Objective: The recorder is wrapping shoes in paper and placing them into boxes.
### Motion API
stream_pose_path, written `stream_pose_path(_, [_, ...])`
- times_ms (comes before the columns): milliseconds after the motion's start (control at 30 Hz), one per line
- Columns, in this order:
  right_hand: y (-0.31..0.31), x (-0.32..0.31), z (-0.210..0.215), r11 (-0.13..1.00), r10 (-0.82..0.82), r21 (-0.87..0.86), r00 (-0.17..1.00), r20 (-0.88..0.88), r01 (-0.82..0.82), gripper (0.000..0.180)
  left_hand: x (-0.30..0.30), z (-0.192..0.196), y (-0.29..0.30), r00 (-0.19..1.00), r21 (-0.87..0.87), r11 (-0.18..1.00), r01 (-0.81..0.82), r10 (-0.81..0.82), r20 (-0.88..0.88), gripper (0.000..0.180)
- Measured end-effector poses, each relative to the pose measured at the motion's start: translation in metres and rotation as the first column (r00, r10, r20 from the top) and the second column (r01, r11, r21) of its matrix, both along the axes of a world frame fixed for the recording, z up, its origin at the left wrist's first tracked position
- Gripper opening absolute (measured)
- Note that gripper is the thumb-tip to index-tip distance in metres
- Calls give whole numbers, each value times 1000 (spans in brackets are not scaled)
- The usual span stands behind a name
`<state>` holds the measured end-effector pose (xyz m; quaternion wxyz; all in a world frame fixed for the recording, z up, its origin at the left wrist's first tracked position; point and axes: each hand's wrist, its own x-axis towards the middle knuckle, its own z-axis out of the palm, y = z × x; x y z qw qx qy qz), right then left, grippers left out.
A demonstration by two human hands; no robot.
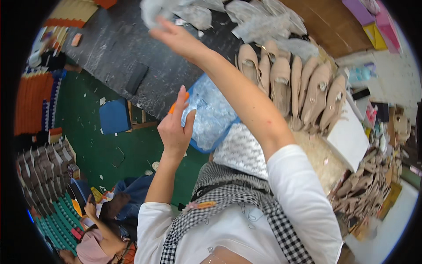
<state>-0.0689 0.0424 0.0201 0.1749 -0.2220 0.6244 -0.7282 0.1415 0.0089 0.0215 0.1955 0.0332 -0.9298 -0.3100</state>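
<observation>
Right hand (176, 37) pinching a plastic wrap (160, 11) at twelve o'clock, left hand (176, 127) clutching an orange tool (178, 104), the reaching forearm risks toppling the shoes (285, 83) at two o'clock.

Shoemaking workshop, rows of beige shoes (290, 83) on a scuffed worktable (118, 48), stacked cut uppers (365, 185), scrap-littered floor (118, 145)
</observation>
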Motion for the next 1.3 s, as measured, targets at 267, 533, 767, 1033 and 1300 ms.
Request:
stream_pose_path(267, [304,180,-73,961,-186,261,903,386,87,37,55,-85,52,926,24,964,264,-260,272,23])
stream_pose_path(533, [398,209,-24,823,-239,552,963,124,133,39,-22,-86,8,928,-318,876,362,-307,211,40])
stream_pose_path(767, [284,172,-23,631,-302,672,920,-249,388,36,-208,-113,-99,866,-703,506,500,-289,408,80])
stream_pose_path(1033, [114,134,-50,634,-506,675,863,-7,377,29,-435,-221,-129,822,-918,210,336,-542,176,88])
stream_pose_path(1300, [79,101,-53,468,-726,777,685,66,421,29,-612,-233,-101,697,-629,312,712,-432,573,71])
